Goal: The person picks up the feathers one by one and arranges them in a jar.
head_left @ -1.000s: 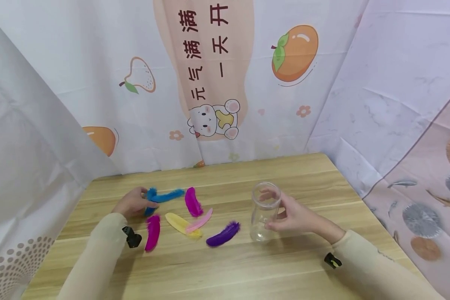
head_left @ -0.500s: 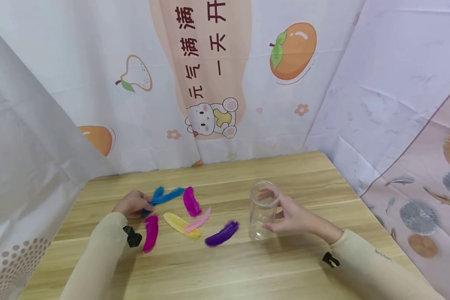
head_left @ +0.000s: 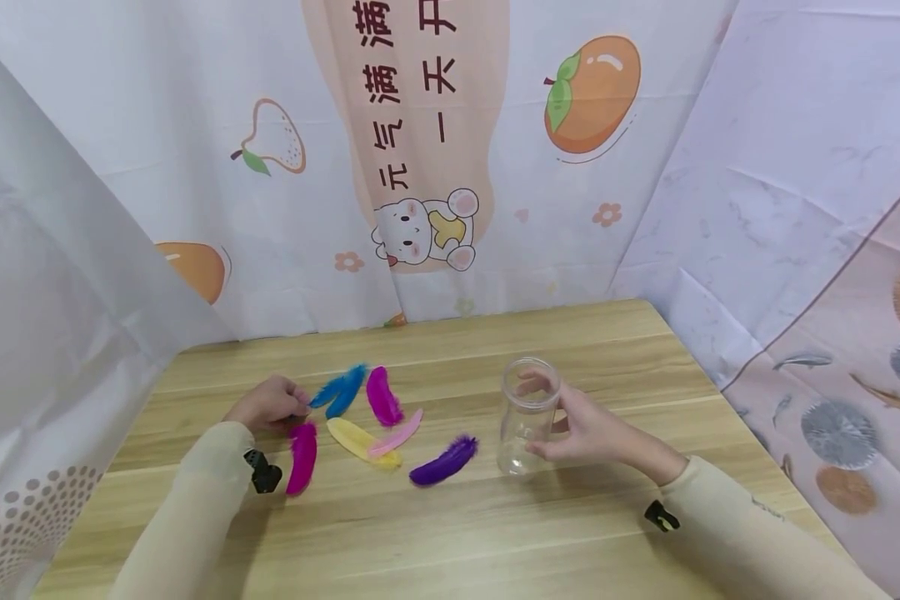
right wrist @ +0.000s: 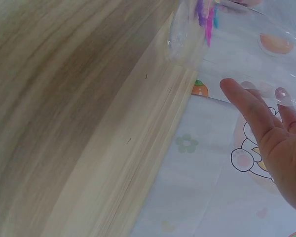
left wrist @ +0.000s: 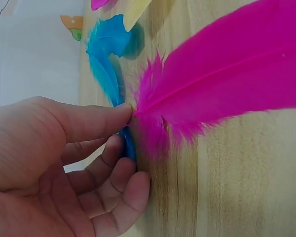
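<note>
In the head view, my left hand (head_left: 273,403) is at the left, its thumb and finger pinching the end of a blue feather (head_left: 327,390). A second blue feather (head_left: 347,391) lies against it, forming a V. The left wrist view shows the blue plume (left wrist: 104,74) running down to my thumb, with darker blue visible below the thumb. A magenta feather (head_left: 302,458) lies just in front of this hand. On the right, my right hand (head_left: 581,425) grips a clear, lidless jar (head_left: 516,454) that stands upright, fingers behind and thumb in front.
A yellow feather (head_left: 352,442) lies partly under a pink feather (head_left: 399,437) mid-table. Another magenta feather (head_left: 383,397) is behind them, and a purple feather (head_left: 444,462) lies left of the jar. A printed curtain (head_left: 450,292) borders the wooden table's (head_left: 450,542) back edge.
The blue feathers have shifted: one earlier lay half under my left hand, the other stretched sideways; now both fan out right of my fingertips. My right hand stays on the jar.
</note>
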`<state>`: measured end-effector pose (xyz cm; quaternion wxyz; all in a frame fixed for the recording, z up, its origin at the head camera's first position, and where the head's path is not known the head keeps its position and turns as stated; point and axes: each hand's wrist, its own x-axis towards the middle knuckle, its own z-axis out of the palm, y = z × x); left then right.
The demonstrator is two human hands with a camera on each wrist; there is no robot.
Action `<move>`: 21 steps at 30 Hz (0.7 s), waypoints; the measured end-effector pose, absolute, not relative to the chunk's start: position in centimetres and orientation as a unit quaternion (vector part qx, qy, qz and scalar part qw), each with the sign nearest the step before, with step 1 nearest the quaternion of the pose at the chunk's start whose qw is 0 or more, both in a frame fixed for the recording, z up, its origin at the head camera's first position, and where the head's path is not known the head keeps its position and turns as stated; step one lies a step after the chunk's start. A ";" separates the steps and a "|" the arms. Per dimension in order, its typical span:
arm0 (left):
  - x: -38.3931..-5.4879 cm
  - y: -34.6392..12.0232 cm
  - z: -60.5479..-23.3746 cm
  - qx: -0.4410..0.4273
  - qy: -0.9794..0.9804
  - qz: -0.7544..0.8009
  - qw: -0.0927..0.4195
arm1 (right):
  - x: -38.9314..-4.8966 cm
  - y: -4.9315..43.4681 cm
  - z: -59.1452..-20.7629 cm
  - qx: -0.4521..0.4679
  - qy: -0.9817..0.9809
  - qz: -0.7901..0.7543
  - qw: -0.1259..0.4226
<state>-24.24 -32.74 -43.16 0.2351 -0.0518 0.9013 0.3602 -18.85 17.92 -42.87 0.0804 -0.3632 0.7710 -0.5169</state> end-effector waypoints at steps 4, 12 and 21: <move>-24.4 -32.7 -43.1 -0.048 0.906 0.350 0.231 | -18.9 17.9 -42.9 -0.358 0.772 -0.518 0.083; -24.7 -33.1 -42.7 -0.037 0.906 0.341 0.247 | -19.0 17.9 -42.7 -0.359 0.776 -0.513 0.081; -24.7 -34.0 -41.8 -0.014 0.911 0.319 0.261 | -18.9 18.0 -42.7 -0.355 0.781 -0.508 0.081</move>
